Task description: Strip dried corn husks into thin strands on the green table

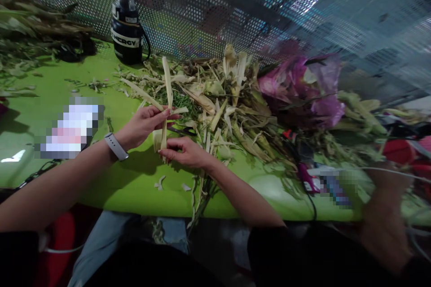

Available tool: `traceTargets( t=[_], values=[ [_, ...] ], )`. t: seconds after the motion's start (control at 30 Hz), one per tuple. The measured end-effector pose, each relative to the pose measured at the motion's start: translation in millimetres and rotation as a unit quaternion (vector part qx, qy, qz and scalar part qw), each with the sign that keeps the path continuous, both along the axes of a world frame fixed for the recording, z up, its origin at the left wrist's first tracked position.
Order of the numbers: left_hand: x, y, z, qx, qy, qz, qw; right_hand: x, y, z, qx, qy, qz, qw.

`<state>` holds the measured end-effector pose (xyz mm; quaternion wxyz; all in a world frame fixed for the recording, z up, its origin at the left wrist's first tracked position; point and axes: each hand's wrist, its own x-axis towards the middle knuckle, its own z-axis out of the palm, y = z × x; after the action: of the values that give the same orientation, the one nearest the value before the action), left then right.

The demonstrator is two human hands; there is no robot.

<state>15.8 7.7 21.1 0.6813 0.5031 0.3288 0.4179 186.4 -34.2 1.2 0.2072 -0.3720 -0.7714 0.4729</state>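
Observation:
My left hand (150, 123) pinches pale dried husk strips (167, 80) where they cross; one stands upright and others splay out sideways. Below it, my right hand (183, 151) closes its fingertips on the lower end of the same bundle. A pale roll-like piece (156, 140) shows just behind the strips; I cannot tell what it is. Dark scissor-like handles (183, 131) lie partly hidden above my right hand. A large heap of dried husks and stalks (215, 98) spreads behind both hands, with thin green strands (180, 104) at its near left.
A black bottle (127, 31) stands at the back, before a perforated metal panel (202, 9). Left lies a blurred-out phone (70, 130); right are a pink plastic bag (303, 89), another phone (336, 189) and cables. A co-worker's blurred arm (385, 215) reaches over the green table (134, 188).

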Motion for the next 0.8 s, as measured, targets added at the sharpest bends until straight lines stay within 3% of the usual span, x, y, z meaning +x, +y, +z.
traceTargets(
  t=[0.13, 0.27, 0.3, 0.37, 0.4, 0.43, 0.47, 0.53, 0.63, 0.8],
  values=[
    [-1.7, 1.3, 0.2, -0.015, -0.01, 0.007, 1.0, -6.2, -5.1, -4.6, 0.065, -0.029, -0.019, 0.997],
    [-5.7, 2.1, 1.2, 0.0, 0.075, -0.004, 0.997, -2.6, -14.5, 10.2, 0.185, -0.018, -0.073, 0.98],
    [-5.9, 1.1, 1.9, 0.032, 0.101, -0.024, 0.994, 0.4, -16.0, 16.4, 0.244, 0.009, -0.116, 0.963],
    [-4.7, -2.8, 3.6, 0.11, 0.15, -0.087, 0.979, 7.8, -16.0, 28.3, 0.377, 0.043, -0.221, 0.898],
    [-3.4, -5.4, 4.4, 0.141, 0.173, -0.121, 0.967, 11.6, -14.6, 33.0, 0.418, 0.04, -0.264, 0.868],
    [-1.9, -7.9, 4.9, 0.166, 0.192, -0.152, 0.955, 14.9, -12.3, 36.5, 0.43, 0.024, -0.286, 0.856],
    [-0.4, -10.2, 5.1, 0.182, 0.207, -0.178, 0.944, 17.6, -9.7, 38.5, 0.415, 0.003, -0.288, 0.863],
    [2.0, -13.3, 4.6, 0.205, 0.219, -0.212, 0.93, 20.5, -4.3, 38.6, 0.319, -0.028, -0.244, 0.915],
    [3.4, -14.0, 3.5, 0.212, 0.2, -0.238, 0.927, 18.9, 0.5, 32.2, 0.16, 0.025, -0.183, 0.97],
    [4.7, -15.0, 8.0, 0.147, 0.204, -0.269, 0.93, 10.0, 0.5, 21.0, 0.02, 0.156, -0.218, 0.963]
  ],
)
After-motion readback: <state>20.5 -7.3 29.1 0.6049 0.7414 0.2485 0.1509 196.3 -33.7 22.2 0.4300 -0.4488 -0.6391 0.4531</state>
